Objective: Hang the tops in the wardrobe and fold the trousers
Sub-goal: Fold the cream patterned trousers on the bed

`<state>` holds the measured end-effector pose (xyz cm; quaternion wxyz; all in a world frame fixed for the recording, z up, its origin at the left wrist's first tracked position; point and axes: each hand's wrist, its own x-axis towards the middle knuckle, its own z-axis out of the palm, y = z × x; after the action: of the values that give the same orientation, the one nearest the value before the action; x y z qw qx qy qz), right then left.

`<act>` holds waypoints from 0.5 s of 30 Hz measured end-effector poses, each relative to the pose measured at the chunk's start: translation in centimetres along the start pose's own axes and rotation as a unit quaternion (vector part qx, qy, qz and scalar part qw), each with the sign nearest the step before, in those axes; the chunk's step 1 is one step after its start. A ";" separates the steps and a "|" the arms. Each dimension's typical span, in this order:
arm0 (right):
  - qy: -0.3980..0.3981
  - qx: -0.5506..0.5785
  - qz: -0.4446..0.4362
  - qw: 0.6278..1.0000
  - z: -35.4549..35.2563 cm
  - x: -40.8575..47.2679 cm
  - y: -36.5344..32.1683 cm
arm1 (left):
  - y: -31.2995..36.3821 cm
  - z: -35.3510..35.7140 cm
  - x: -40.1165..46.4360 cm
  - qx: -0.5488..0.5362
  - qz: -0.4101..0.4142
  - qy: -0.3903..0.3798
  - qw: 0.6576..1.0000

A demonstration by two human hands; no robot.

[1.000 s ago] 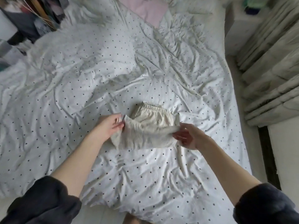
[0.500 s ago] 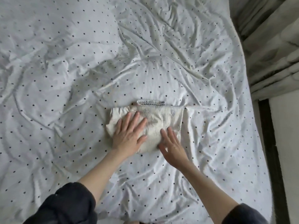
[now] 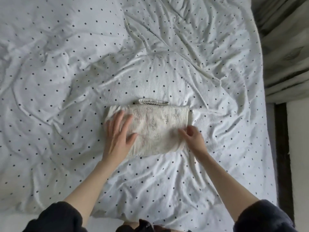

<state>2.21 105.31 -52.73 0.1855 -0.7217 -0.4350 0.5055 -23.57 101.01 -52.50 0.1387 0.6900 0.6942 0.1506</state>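
Cream trousers (image 3: 155,126) with a faint embroidered pattern lie folded into a small rectangle in the middle of the bed, the elastic waistband peeking out at the far edge. My left hand (image 3: 117,133) rests flat on the left part of the fold, fingers straight and spread. My right hand (image 3: 192,137) touches the right near corner of the fold with loosely bent fingers; whether it pinches the cloth is blurred. No tops or wardrobe are in view.
The bed is covered by a rumpled white sheet with dark dots (image 3: 66,81). Grey curtains (image 3: 284,47) hang at the right, and a dark strip of floor edge (image 3: 282,148) runs beside the mattress.
Both hands slid outward over the folded trousers, the left toward the left edge and the right to the right near corner. A second ago they were laying the last fold down.
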 end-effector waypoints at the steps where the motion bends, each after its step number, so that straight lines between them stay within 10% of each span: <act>1: -0.025 0.024 0.017 0.999 -0.3 0.3 -0.5 | 0.1 -0.4 -0.4 -0.039 -0.084 0.027 0.995; 6: -0.105 0.104 0.087 0.985 -1.2 2.3 -2.3 | 0.6 -1.9 -1.7 -0.281 -0.465 -0.006 0.840; 10: -0.140 0.095 0.130 0.977 -1.5 3.6 -2.5 | -0.1 -1.8 -2.3 -0.450 -0.554 -0.133 0.688; 15: -0.190 0.091 0.186 0.960 -1.5 3.0 -2.2 | 0.0 -3.2 -1.6 -0.457 -0.554 -0.161 0.677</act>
<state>2.90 109.24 -52.20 0.0664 -0.6604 -0.2725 0.6966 -24.88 99.34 -49.58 0.6049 0.0439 0.7608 0.2311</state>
